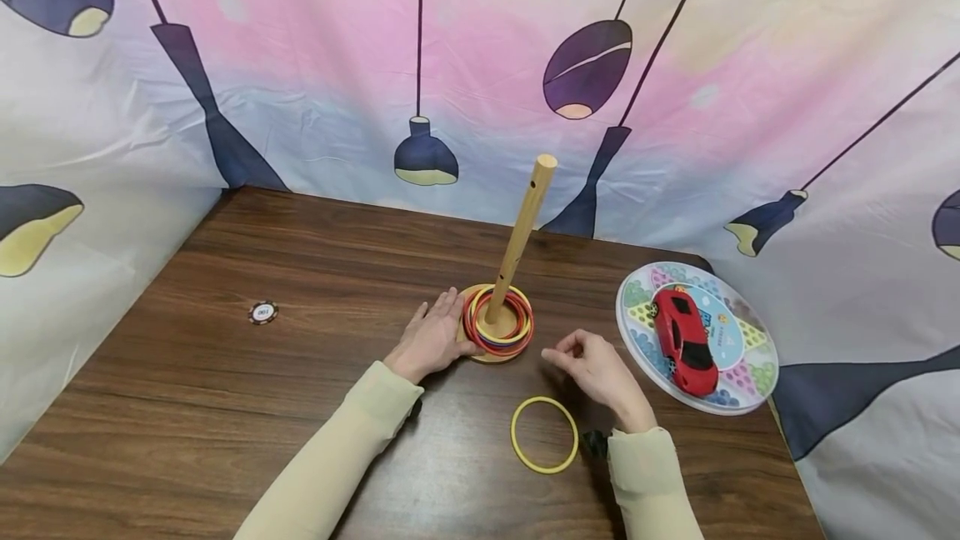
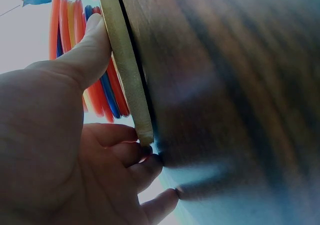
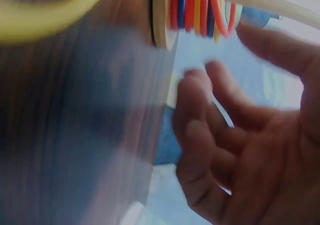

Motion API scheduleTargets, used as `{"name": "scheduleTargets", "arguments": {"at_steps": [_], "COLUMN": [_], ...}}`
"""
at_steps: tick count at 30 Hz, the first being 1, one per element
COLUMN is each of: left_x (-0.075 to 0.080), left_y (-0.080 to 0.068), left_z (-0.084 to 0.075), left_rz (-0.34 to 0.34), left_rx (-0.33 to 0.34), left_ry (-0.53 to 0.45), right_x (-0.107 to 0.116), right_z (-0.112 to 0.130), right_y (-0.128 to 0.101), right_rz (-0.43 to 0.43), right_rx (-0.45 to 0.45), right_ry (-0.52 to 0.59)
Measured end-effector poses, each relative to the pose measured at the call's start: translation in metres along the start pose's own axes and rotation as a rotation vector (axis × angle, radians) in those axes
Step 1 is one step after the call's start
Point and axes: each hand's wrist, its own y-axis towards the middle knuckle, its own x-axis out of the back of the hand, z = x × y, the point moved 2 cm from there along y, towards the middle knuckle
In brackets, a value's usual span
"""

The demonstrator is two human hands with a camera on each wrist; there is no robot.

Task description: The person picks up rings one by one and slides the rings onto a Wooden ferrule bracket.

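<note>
A wooden peg rises from a round wooden base, leaning to the right in the head view. Red, yellow and blue rings lie stacked around its foot. My left hand rests against the base's left side, fingers stretched along the edge and thumb over its near side beside the rings. To the right of the stack hovers my right hand, its fingers loosely bent, holding nothing. A single yellow ring lies flat on the table in front of that hand.
A red toy car sits on a round, colourful game board at the right. Far to the left lies a poker chip. Behind the dark wooden table hangs a printed cloth.
</note>
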Motion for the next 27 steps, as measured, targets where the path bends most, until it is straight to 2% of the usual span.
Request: {"name": "scheduleTargets", "arguments": {"at_steps": [7, 10, 16, 20, 27], "left_x": [-0.001, -0.001, -0.002, -0.002, -0.001], "left_y": [0.000, 0.000, 0.001, 0.001, 0.001], "left_z": [0.000, 0.000, 0.000, 0.001, 0.001], "left_rz": [-0.010, -0.011, -0.008, -0.006, -0.003], "left_rx": [-0.004, -0.006, -0.001, -0.002, -0.005], "left_ry": [0.003, 0.004, -0.005, -0.004, -0.008], "right_x": [-0.007, -0.013, -0.020, -0.021, -0.020], "right_z": [-0.006, -0.009, -0.008, -0.006, -0.007], "right_y": [-0.018, -0.024, -0.028, -0.029, -0.027], "right_rz": [0.231, 0.279, 0.256, 0.229, 0.217], "right_rx": [0.059, 0.071, 0.108, 0.138, 0.132], "right_ry": [-0.166, -0.243, -0.320, -0.321, -0.282]}}
